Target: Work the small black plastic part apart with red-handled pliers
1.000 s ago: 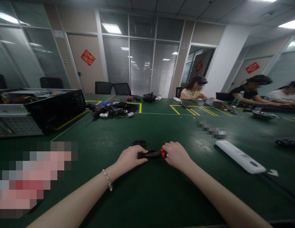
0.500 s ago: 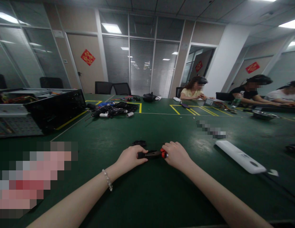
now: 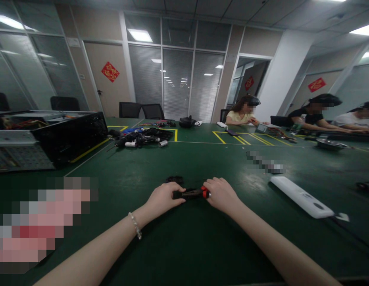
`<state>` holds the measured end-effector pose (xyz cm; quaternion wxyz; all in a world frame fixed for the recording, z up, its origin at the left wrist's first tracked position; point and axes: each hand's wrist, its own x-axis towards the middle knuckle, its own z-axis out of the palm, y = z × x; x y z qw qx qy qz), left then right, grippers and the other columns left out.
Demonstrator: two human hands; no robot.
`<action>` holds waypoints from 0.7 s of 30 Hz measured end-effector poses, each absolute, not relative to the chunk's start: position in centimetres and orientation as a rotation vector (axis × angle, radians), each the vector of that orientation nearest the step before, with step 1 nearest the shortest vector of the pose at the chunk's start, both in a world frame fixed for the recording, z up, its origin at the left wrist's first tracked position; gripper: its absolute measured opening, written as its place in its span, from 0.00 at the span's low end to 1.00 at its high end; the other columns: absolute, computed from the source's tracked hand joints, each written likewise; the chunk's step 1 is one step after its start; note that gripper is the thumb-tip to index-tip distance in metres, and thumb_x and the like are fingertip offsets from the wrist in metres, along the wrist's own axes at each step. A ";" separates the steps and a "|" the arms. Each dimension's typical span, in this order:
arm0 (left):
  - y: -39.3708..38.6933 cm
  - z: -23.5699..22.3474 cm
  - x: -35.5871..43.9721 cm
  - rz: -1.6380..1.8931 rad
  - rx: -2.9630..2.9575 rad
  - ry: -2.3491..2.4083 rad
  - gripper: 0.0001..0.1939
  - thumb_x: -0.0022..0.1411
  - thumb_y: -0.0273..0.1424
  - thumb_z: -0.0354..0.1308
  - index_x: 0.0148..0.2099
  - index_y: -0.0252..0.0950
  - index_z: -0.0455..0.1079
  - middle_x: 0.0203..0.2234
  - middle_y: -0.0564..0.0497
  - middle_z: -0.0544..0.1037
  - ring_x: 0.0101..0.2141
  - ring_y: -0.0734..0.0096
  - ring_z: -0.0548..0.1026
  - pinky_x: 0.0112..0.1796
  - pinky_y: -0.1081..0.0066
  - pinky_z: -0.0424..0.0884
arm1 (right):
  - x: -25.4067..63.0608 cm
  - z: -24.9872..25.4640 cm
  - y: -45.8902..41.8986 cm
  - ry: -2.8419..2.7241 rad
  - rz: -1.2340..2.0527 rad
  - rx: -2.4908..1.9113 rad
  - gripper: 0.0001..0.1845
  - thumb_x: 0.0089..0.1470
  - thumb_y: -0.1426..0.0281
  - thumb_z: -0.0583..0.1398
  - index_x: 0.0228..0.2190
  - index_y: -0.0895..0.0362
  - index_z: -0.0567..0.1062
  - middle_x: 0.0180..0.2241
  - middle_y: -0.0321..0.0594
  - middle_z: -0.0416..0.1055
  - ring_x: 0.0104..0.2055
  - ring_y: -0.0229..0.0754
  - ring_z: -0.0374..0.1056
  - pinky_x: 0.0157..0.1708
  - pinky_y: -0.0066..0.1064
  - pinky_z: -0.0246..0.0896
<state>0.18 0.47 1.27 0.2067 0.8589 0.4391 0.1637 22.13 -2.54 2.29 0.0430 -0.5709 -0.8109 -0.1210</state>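
My right hand [image 3: 220,192] is closed around the red handles of a pair of pliers [image 3: 193,193], whose dark metal head points left. My left hand [image 3: 166,199] pinches a small black piece [image 3: 177,194] between thumb and fingers, right at the head of the pliers. Whether the jaws grip that piece is too dark to make out. Both hands are low over the green table, and a beaded bracelet [image 3: 135,225] circles my left wrist. Just beyond my left fingers lies a small dark object [image 3: 174,180] of unclear kind.
An opened computer case [image 3: 74,141] stands at the left, beside a heap of black tools and parts [image 3: 139,137]. A white power strip [image 3: 302,198] with a cable lies at the right. A metal dish [image 3: 332,144] is farther off. Several people sit across the table [image 3: 202,159].
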 end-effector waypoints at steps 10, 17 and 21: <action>0.6 1.1 0.2 0.452 2.376 1.219 0.18 0.51 0.40 0.55 0.45 0.44 0.67 0.40 0.54 0.71 0.31 0.71 0.69 0.29 0.73 0.63 | 22.0 2.2 -2.5 -2.476 -0.364 -1.774 0.11 0.43 0.70 0.53 0.32 0.56 0.71 0.33 0.40 0.69 0.35 0.41 0.61 0.33 0.31 0.49; 0.7 0.9 0.1 0.484 2.377 1.204 0.18 0.50 0.40 0.56 0.44 0.44 0.67 0.38 0.54 0.72 0.29 0.71 0.69 0.28 0.73 0.63 | 21.9 2.5 -2.5 -2.486 -0.365 -1.788 0.11 0.43 0.71 0.53 0.31 0.56 0.71 0.33 0.40 0.69 0.35 0.41 0.61 0.33 0.31 0.49; 0.6 1.1 0.2 0.488 2.397 1.217 0.17 0.50 0.39 0.56 0.43 0.44 0.68 0.38 0.54 0.72 0.29 0.72 0.68 0.27 0.74 0.62 | 22.0 2.4 -2.5 -2.489 -0.379 -1.778 0.10 0.43 0.70 0.53 0.31 0.56 0.71 0.33 0.40 0.69 0.35 0.41 0.61 0.33 0.31 0.49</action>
